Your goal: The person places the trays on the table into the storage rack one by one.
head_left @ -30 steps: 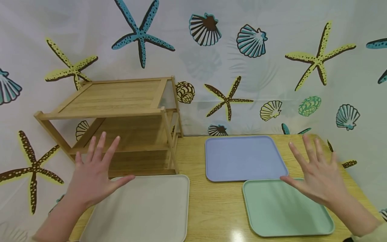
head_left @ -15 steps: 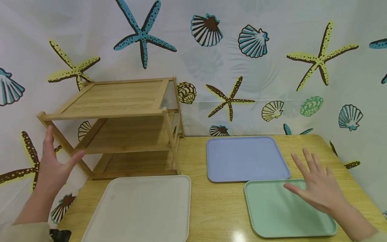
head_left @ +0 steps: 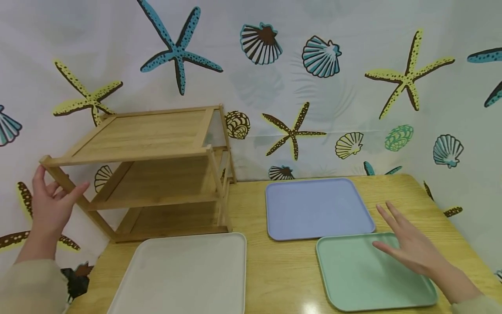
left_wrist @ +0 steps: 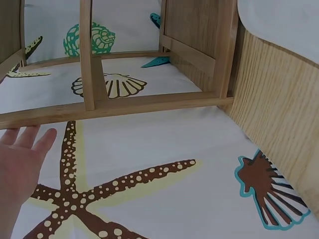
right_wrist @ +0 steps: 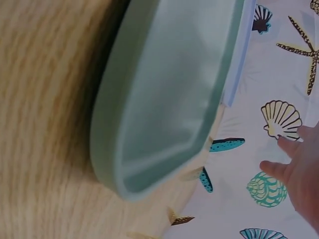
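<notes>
My left hand [head_left: 51, 205] is at the front left post of a three-tier wooden shelf rack [head_left: 157, 174], its thumb stretched out and away from the fingers. In the left wrist view the fingertips [left_wrist: 27, 135] come right up to the wooden bar, where their ends are partly hidden. Over the green tray [head_left: 372, 279] hovers my right hand [head_left: 415, 248], fingers spread and holding nothing. The right wrist view catches that hand [right_wrist: 299, 179] at its right edge, with the tray's raised rim in the middle.
A white tray [head_left: 188, 274] lies in front of the rack. Behind the green tray is a blue tray [head_left: 317, 209], all on a wooden table [head_left: 282, 279]. A cloth [head_left: 313, 96] printed with starfish and shells hangs close around the back and sides.
My left hand has moved left from over the white tray to the rack's front post. The right hand has dropped slightly and turned. The head view has shifted a little.
</notes>
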Motion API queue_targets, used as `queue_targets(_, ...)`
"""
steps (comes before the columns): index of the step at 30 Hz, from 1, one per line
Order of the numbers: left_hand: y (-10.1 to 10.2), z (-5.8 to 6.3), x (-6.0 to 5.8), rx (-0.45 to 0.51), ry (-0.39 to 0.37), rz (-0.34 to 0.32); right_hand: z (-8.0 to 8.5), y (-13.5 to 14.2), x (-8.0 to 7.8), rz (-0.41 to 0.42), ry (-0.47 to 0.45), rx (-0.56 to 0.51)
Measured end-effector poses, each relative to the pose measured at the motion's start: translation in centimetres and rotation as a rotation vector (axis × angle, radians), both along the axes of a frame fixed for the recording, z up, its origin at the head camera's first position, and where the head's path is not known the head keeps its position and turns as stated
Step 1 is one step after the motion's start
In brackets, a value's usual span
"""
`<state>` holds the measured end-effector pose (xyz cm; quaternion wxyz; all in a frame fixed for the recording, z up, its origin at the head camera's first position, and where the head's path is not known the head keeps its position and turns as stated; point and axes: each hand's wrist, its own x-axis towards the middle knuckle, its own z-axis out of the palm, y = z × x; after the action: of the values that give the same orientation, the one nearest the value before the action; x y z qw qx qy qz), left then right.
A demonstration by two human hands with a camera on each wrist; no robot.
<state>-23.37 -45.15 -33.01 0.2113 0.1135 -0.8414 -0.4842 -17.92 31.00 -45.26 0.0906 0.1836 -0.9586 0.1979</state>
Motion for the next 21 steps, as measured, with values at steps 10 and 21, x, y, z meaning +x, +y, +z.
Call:
queue_targets(10,-0.3,0.0,-0.9,-0.085,-0.066,0.079,-0.6,0.0,-2.9,-0.027,-0.052,-0.071)
queue_targets(21,-0.7,-0.7,-1.6,-0.301,-0.058,0.152,-0.9,0.1,-7.2,-0.11,-0.205,-0.18)
